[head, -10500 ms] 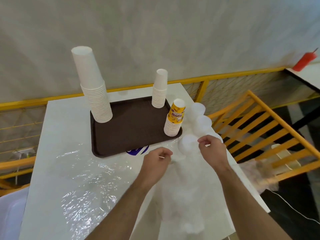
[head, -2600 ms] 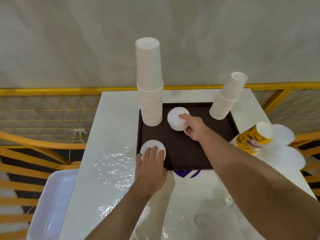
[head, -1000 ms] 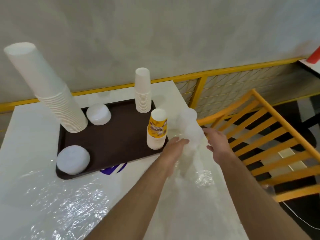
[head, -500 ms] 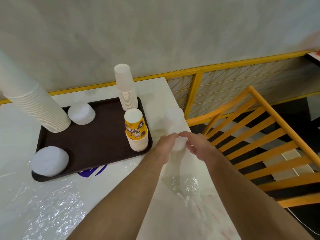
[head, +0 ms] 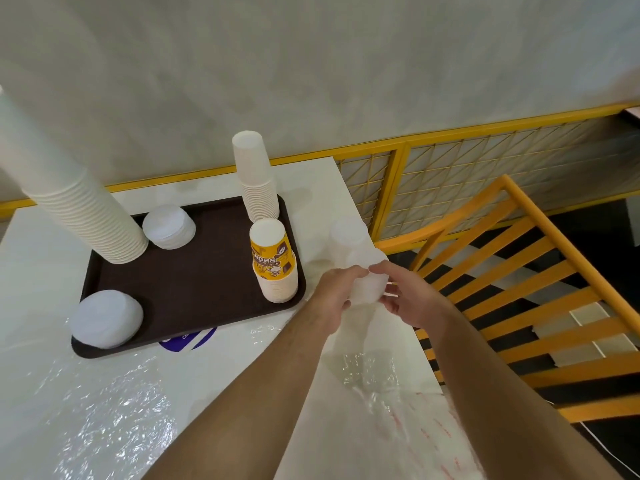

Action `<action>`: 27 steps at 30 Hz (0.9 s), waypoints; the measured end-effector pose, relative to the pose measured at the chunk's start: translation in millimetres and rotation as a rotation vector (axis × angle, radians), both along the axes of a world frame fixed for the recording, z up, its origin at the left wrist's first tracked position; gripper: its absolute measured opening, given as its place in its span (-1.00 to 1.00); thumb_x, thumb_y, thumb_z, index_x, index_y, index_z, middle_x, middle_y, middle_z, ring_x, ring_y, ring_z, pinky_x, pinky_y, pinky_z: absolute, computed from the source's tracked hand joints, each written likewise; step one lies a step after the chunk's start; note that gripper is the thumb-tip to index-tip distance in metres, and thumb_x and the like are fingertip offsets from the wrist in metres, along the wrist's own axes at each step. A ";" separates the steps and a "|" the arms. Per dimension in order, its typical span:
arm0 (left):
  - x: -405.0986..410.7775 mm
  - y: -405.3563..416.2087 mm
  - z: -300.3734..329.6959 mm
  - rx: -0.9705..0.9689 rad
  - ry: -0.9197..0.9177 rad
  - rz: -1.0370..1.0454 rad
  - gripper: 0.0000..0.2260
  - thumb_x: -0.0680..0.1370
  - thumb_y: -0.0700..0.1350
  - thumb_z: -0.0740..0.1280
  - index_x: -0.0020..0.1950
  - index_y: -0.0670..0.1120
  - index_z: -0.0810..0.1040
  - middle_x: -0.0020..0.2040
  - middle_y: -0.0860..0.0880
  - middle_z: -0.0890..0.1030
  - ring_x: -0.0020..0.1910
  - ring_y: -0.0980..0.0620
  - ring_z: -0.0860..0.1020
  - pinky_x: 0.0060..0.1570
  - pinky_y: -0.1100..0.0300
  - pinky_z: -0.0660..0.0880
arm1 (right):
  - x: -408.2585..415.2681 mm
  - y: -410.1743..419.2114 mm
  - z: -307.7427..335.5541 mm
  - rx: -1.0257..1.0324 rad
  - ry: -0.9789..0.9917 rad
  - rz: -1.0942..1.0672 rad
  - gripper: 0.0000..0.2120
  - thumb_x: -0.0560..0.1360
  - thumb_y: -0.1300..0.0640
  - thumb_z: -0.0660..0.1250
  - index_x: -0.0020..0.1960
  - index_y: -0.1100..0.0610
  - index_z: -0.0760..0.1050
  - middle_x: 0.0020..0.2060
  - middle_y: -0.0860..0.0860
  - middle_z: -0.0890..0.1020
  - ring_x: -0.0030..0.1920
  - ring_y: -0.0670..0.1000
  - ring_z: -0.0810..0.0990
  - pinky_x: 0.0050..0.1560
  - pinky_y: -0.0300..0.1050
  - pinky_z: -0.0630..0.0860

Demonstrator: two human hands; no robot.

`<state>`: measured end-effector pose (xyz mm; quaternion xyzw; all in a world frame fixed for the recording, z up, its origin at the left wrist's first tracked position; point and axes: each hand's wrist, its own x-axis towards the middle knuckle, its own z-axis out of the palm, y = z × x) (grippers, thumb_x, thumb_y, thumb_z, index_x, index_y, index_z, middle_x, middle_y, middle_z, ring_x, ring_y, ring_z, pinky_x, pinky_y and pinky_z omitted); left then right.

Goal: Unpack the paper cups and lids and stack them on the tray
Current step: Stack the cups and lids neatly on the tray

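hands: we've got both on the same thing. Left hand [head: 334, 294] and right hand [head: 410, 299] have their fingers curled round a sleeve of lids [head: 360, 268] in clear wrap, at the desk's [head: 41, 299] right edge.
lids: the sleeve runs from our hands up toward the far right corner. Two loose piles already sit on the tray [head: 194, 289], the near pile [head: 107, 318] at the front left corner and the far pile [head: 169, 226] at the back.
cups: tall stack [head: 69, 195] at the tray's back left, leaning. Small stack [head: 256, 178] at back right, yellow stack [head: 273, 265] at front right. All upside down.
wrap: crinkly empty plastic [head: 114, 420] spread over the near desk.
beyond: yellow railing [head: 519, 258] off to the right.
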<state>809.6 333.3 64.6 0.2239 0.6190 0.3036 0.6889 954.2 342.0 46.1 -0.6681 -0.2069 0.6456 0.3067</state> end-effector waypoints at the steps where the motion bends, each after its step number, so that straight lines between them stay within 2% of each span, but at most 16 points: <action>1: -1.2 -1.9 0.2 -0.001 -0.041 0.026 -0.64 0.53 -0.01 0.42 0.29 -0.06 0.48 0.19 -0.09 0.54 0.15 -0.08 0.52 0.10 0.09 0.53 | 1.4 -3.1 3.1 0.000 0.013 0.003 -0.48 0.37 -0.01 0.56 0.27 0.07 0.51 0.18 0.11 0.61 0.17 0.16 0.61 0.06 -0.11 0.60; 4: -9.0 -11.2 4.4 0.008 -0.117 0.064 -0.59 0.49 0.02 0.45 0.30 -0.02 0.50 0.20 -0.12 0.56 0.17 -0.13 0.55 0.11 0.04 0.59 | 2.7 -14.5 14.6 0.029 0.038 0.078 -0.55 0.42 -0.01 0.51 0.26 0.06 0.52 0.19 0.13 0.61 0.15 0.16 0.61 -0.09 -0.16 0.51; 8: -29.3 -33.7 13.1 0.036 -0.079 0.030 -0.54 0.46 0.03 0.48 0.31 -0.01 0.45 0.17 -0.08 0.59 0.15 -0.11 0.57 0.13 0.02 0.55 | -9.0 -30.9 29.6 0.070 0.059 0.252 -0.56 0.44 -0.06 0.47 0.26 0.08 0.55 0.21 0.14 0.63 0.11 0.13 0.59 0.02 -0.06 0.46; 11: -54.4 -56.3 22.2 0.055 -0.083 0.052 -0.61 0.49 -0.02 0.45 0.28 -0.05 0.47 0.16 -0.09 0.61 0.11 -0.12 0.61 0.15 -0.01 0.55 | -25.1 -39.4 35.0 0.049 0.139 0.328 -0.47 0.43 -0.26 0.40 0.26 0.03 0.56 0.15 0.08 0.66 0.14 0.12 0.61 0.11 0.01 0.45; 13: -76.2 -70.1 26.9 0.063 -0.082 0.064 -0.67 0.50 -0.05 0.43 0.25 -0.06 0.51 0.17 -0.09 0.61 0.09 -0.13 0.62 0.10 0.01 0.55 | -37.6 -40.0 34.1 0.021 0.141 0.287 -0.48 0.50 -0.33 0.30 0.22 0.05 0.58 0.09 0.06 0.68 0.12 0.12 0.61 0.11 0.03 0.45; 16: -113.2 -82.4 30.4 0.055 -0.025 0.105 -0.68 0.50 -0.09 0.43 0.23 -0.08 0.54 0.19 -0.13 0.60 0.07 -0.15 0.62 -0.02 0.04 0.56 | -57.9 -39.4 23.6 0.050 -0.157 0.246 -0.68 0.58 -0.15 0.33 0.10 0.10 0.59 0.02 0.07 0.66 -0.03 0.07 0.60 -0.04 -0.05 0.45; 18: -138.2 -86.5 33.1 0.033 0.014 0.144 -0.67 0.50 -0.09 0.43 0.24 -0.09 0.52 0.17 -0.15 0.58 0.07 -0.17 0.60 -0.07 0.05 0.54 | -67.9 -40.5 8.9 0.103 -0.389 0.385 -0.83 0.55 0.01 0.40 0.02 0.10 0.58 -0.04 0.06 0.64 -0.11 0.01 0.56 -0.12 -0.12 0.44; 20: -163.4 -87.6 34.2 0.018 0.041 0.194 -0.65 0.49 -0.08 0.44 0.24 -0.09 0.51 0.17 -0.15 0.56 0.10 -0.17 0.59 -0.08 0.04 0.53 | -75.9 -40.8 -6.0 0.123 -0.570 0.540 -0.92 0.51 0.11 0.45 -0.05 0.08 0.58 -0.07 0.02 0.63 -0.10 -0.03 0.56 -0.06 -0.14 0.50; 23: -199.6 -77.5 33.3 0.023 0.066 0.281 -0.65 0.47 -0.07 0.45 0.22 -0.08 0.52 0.18 -0.15 0.56 0.10 -0.14 0.58 -0.09 0.05 0.53 | -87.5 -38.0 -14.6 0.092 -0.729 0.665 -0.90 0.52 0.13 0.43 0.02 0.10 0.59 -0.02 0.01 0.62 -0.03 -0.02 0.57 0.05 -0.14 0.53; 26: -227.3 -46.6 29.3 0.018 0.082 0.334 -0.57 0.45 -0.03 0.47 0.28 -0.07 0.48 0.21 -0.14 0.55 0.15 -0.14 0.55 -0.03 0.05 0.55 | -96.8 -38.0 -11.7 0.076 -0.859 0.835 -0.77 0.58 0.13 0.34 0.16 0.23 0.60 0.11 0.09 0.61 0.14 0.09 0.59 0.23 -0.07 0.52; 27: -232.7 -32.7 28.8 0.014 0.086 0.333 -0.54 0.45 -0.02 0.47 0.30 -0.05 0.46 0.22 -0.13 0.54 0.17 -0.14 0.54 -0.01 0.04 0.55 | -98.2 -37.9 -11.9 0.075 -0.866 0.833 -0.78 0.56 0.14 0.36 0.13 0.25 0.61 0.11 0.10 0.63 0.13 0.10 0.59 0.21 -0.06 0.53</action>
